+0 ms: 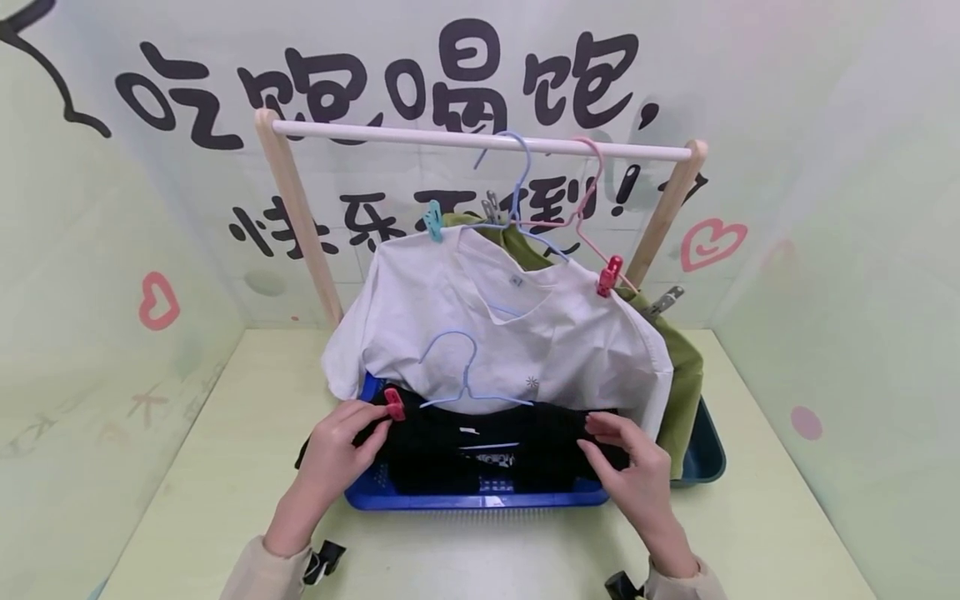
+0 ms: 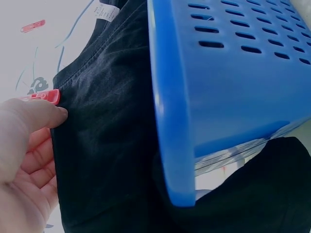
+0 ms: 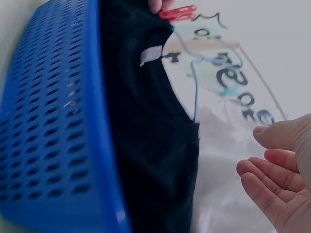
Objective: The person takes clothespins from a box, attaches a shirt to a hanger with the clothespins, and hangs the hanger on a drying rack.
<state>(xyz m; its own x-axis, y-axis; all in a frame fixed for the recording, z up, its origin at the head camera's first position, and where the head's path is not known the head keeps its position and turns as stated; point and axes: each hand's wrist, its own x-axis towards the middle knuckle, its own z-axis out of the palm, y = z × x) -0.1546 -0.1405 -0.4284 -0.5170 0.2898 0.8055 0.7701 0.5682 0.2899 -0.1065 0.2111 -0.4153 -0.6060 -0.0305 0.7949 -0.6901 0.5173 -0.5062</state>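
Observation:
A black shirt point(image 1: 450, 446) hangs on a blue hanger point(image 1: 467, 392) over the front of a blue basket point(image 1: 480, 500). My left hand point(image 1: 336, 446) pinches the shirt at its left shoulder, right at a red clothespin point(image 1: 394, 404) clipped there. In the left wrist view the thumb point(image 2: 48, 114) lies on the fabric edge just under the clothespin, with fingers behind it. My right hand point(image 1: 630, 458), near the shirt's right shoulder, holds nothing; in the right wrist view its fingers point(image 3: 265, 182) are spread apart from the black cloth.
Behind hangs a white shirt point(image 1: 487, 333) with a teal clothespin point(image 1: 434, 221) and a red one point(image 1: 610, 277). A green garment point(image 1: 682, 375) with grey clothespins hangs behind that. The rack's white rail point(image 1: 420, 136) spans above. A dark green tub point(image 1: 705, 454) stands at right.

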